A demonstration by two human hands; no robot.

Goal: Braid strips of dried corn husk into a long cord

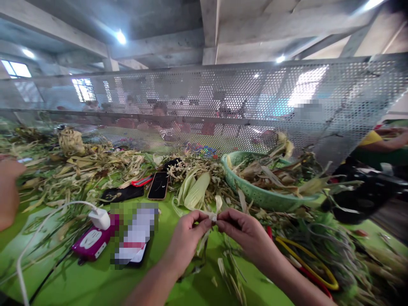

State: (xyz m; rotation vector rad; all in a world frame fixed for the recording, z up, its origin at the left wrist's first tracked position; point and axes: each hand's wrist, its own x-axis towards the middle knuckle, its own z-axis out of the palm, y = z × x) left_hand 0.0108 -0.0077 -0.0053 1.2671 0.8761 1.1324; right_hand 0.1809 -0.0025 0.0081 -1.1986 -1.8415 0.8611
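Observation:
My left hand point(186, 236) and my right hand point(244, 229) meet over the front of the green table, fingertips nearly touching. Between them is a small piece of pale corn husk point(218, 203), pinched by thumb and forefinger on each side. One end of it sticks up above the fingers, and thin strips hang below; the pinched middle is mostly hidden. Just beyond my left hand lies a broad, pale green bundle of husk leaves point(196, 191). Narrow loose husk strips point(231, 276) lie on the table below my right hand.
A green plastic basket point(270, 199) of dry husks stands behind right. Yellow-and-red handles point(314, 259) lie near tangled fibres. Left are a purple power strip point(92, 244), charger cable, and phones point(158, 185). A perforated metal screen point(191, 93) closes the back. Another person's arm point(8, 191) shows far left.

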